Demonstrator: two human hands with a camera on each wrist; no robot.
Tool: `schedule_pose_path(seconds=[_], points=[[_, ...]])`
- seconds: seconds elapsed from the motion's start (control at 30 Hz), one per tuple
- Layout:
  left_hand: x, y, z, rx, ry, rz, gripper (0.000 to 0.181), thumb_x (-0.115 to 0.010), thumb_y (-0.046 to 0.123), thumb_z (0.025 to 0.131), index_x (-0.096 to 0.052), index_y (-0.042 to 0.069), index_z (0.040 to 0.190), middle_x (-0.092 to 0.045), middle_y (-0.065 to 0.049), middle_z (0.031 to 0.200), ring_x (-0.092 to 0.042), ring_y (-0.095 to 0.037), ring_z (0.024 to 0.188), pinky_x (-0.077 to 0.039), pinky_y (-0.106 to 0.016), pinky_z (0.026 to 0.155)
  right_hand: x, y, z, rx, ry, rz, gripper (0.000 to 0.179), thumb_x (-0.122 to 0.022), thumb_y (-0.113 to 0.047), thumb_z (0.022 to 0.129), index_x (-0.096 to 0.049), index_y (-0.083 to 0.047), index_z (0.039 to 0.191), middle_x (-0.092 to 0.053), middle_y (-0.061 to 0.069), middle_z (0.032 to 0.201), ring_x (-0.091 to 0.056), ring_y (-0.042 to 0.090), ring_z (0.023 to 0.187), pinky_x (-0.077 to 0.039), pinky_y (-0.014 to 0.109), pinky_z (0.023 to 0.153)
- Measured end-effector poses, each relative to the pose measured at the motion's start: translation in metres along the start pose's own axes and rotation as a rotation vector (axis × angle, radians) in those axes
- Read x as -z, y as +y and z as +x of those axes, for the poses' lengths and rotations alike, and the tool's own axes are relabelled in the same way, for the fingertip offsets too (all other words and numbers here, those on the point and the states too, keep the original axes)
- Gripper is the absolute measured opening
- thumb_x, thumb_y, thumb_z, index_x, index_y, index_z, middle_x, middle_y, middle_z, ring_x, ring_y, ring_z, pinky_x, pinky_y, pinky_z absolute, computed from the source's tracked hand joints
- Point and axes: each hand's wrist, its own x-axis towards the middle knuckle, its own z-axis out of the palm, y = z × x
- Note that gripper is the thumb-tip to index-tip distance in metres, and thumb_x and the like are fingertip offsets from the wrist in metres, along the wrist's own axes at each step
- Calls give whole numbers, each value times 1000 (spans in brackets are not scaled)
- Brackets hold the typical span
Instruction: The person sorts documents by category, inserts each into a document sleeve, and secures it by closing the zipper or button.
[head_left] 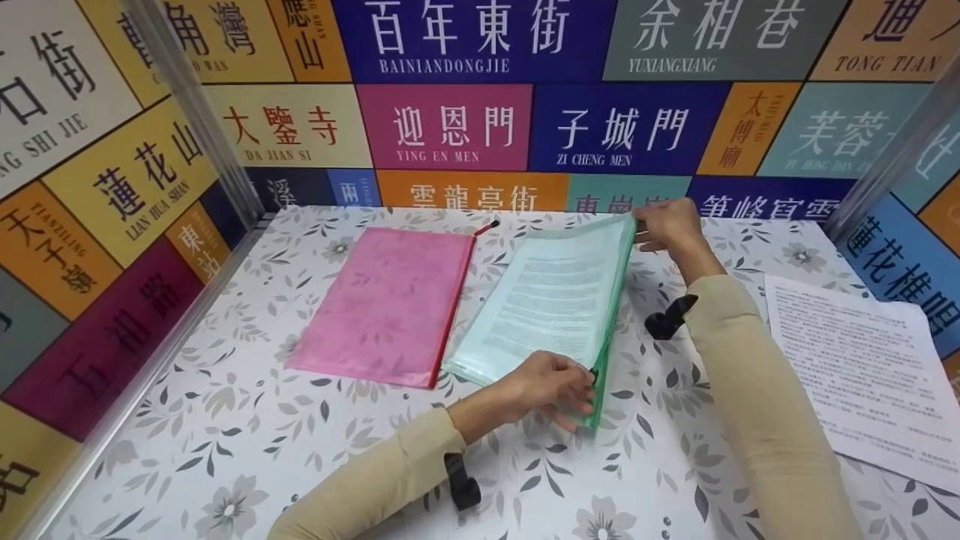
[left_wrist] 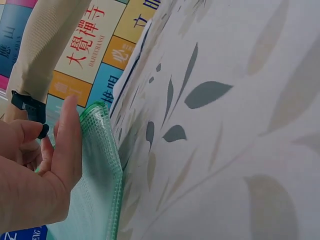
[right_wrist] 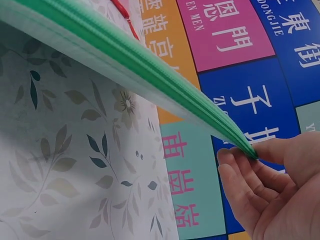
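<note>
A clear green zip folder [head_left: 555, 277] with printed sheets inside lies on the table, its zipper edge lifted on the right side. At the far corner of that edge, my right hand [head_left: 671, 225] pinches the folder between thumb and fingers; the right wrist view shows the green zipper strip [right_wrist: 150, 70] running to those fingertips. By the near corner, my left hand [head_left: 544, 386] pinches the dark zipper pull [left_wrist: 44, 131] between thumb and index finger. The left wrist view shows the folder's mesh-patterned corner beside its other, straighter fingers.
A pink zip folder [head_left: 390, 300] with a red zipper edge lies flat to the left, its red pull [head_left: 486, 227] sticking out at the top. Printed sheets [head_left: 862, 375] lie on the right. Panels with large characters [head_left: 454, 124] stand along the back and sides.
</note>
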Motion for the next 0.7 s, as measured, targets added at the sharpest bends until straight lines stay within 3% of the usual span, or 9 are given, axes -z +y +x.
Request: schedule_pose_path(seconds=[0.3,0.4,0.53,0.7], points=[[10,-5,-12,-22,-99,77,19,-52,10,99,-69,1,100,-71,-6,90,-71,-13,77,-61,-30,55,3,1,3,10,23,-28,44,-57,-23,101,-58,8,131,-66,-11,64,-70,5,60,-63,28,69],[13,-5,-16,-21,-170,121,17,-51,9,100,-66,3,98,-71,-7,89,-70,-14,77,-61,-30,55,4,2,2,25,34,-36,43,-56,-23,101,-59,8,130,-66,-11,65,-70,4,60,-62,27,67],[18,-5,-22,-5,-312,187,16,-49,8,101,-64,7,95,-73,-12,89,-71,-18,79,-61,-29,55,7,2,2,20,42,-30,43,-55,-22,101,-58,8,131,-65,-11,65,-70,5,60,-63,27,68],[24,-4,-28,-19,-441,258,16,-47,6,102,-63,2,101,-72,-20,100,-70,-18,84,-61,-29,58,12,7,3,37,51,-23,44,-55,-23,101,-58,9,132,-65,-13,62,-69,3,58,-63,28,69]])
